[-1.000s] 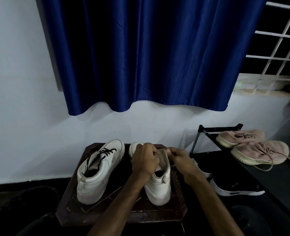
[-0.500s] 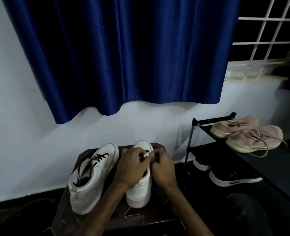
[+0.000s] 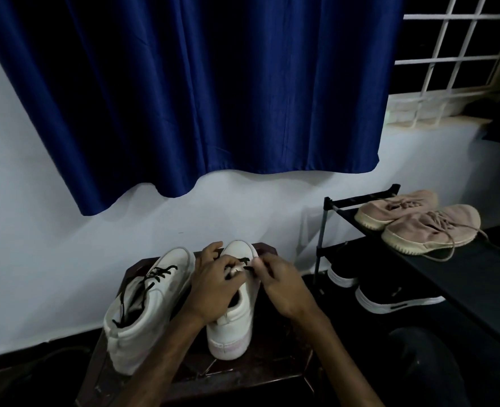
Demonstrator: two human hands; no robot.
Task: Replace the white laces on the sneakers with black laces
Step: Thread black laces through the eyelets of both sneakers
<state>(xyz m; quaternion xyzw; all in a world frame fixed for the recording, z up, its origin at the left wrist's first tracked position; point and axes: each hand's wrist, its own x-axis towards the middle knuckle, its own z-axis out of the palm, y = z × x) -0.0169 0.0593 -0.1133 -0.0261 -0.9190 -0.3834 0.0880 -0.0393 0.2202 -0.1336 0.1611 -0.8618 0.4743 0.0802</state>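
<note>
Through the head camera, on a dark stool [image 3: 242, 374] by the wall, curls left hand [image 3: 216, 286] fingers round the upper of a white sneaker [image 3: 234, 327] and pinches its black lace [image 3: 244, 261] near the front eyelets with right hand [image 3: 284, 286], beside the other sneaker [image 3: 151, 306], laced black.

White sneakers [image 3: 151, 306]: nothing you can read on either one, no brand, no number.
Black shoes [image 3: 395, 292]: too dark for you to make out any mark.
Pink shoes [image 3: 430, 227]: no lettering you can read.
</note>
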